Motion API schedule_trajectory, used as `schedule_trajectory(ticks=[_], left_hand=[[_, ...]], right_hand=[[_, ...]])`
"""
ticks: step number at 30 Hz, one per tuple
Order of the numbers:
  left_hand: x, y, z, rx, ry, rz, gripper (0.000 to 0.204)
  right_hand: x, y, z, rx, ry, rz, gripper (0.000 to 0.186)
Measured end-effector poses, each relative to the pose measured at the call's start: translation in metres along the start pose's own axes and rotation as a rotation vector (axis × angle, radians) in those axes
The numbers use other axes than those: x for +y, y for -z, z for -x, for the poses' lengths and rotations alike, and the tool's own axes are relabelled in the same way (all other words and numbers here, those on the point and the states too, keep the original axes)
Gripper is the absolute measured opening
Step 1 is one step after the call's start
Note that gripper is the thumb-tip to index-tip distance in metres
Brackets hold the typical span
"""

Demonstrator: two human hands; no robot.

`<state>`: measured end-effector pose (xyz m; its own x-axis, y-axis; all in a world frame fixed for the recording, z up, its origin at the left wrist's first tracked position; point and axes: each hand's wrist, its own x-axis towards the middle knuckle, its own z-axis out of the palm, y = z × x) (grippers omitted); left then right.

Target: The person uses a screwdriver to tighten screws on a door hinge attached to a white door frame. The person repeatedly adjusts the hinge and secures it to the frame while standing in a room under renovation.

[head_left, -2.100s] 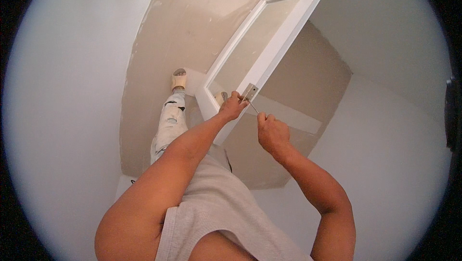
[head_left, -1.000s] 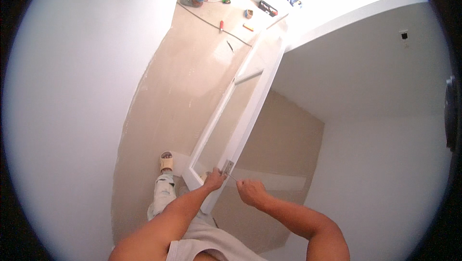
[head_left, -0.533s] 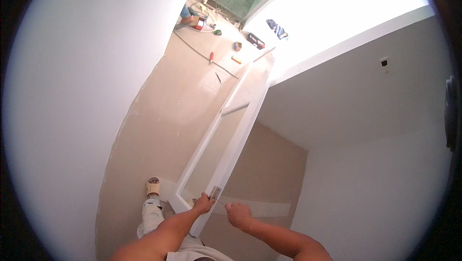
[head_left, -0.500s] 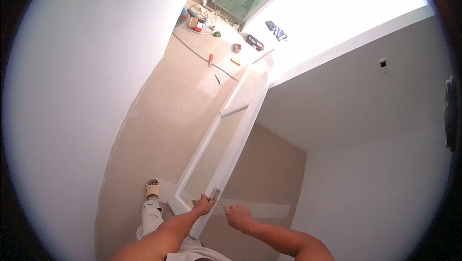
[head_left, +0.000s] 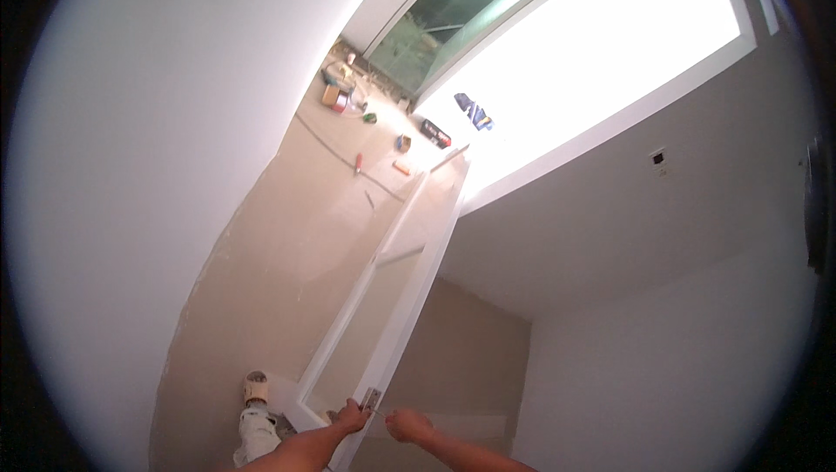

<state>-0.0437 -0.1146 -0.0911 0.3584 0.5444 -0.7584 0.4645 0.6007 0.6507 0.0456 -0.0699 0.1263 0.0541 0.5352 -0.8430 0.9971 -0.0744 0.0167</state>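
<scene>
A white door with glazed panels [head_left: 361, 328] stretches diagonally from my lower body toward the doorway, with a small metal plate [head_left: 373, 397] on its near edge. My left hand [head_left: 350, 417] has its fingers closed at that plate, apparently steadying it. My right hand [head_left: 407, 427] is closed on the handle end of a thin screwdriver [head_left: 380, 413], whose shaft reaches the plate; its tip is too small to make out. My sandalled foot [head_left: 256, 385] is left of the door's near end.
A tall white wall [head_left: 148, 167] bounds the left. At the far end, a cable [head_left: 322, 143], a red-handled tool [head_left: 358, 164], a black toolbox [head_left: 435, 133], small boxes and bags lie on the floor by a green-glazed opening [head_left: 444, 23]. A wall socket opening [head_left: 657, 158] is at right.
My view has lifted, so the door and hands appear lower and more of the far opening shows. The other person seen earlier is no longer clearly visible. Both hands remain at the plate.
</scene>
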Motion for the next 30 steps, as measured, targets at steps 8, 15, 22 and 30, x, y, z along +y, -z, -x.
schedule_trajectory(ticks=[8,15,22,30], left_hand=[[0.005,-0.003,0.004,-0.027,-0.025,0.052,0.065],[0.007,0.009,0.016,0.011,-0.039,0.04,0.065],[0.011,0.005,0.009,-0.033,-0.036,0.034,0.068],[-0.04,-0.025,-0.051,0.027,-0.141,-0.085,0.065]], right_hand=[[0.052,-0.047,-0.015,0.148,0.271,0.437,0.059],[0.022,0.002,0.019,-0.138,0.032,-0.486,0.028],[0.028,-0.024,-0.005,0.015,0.0,-0.095,0.015],[0.022,-0.014,-0.036,-0.156,0.159,0.258,0.034]])
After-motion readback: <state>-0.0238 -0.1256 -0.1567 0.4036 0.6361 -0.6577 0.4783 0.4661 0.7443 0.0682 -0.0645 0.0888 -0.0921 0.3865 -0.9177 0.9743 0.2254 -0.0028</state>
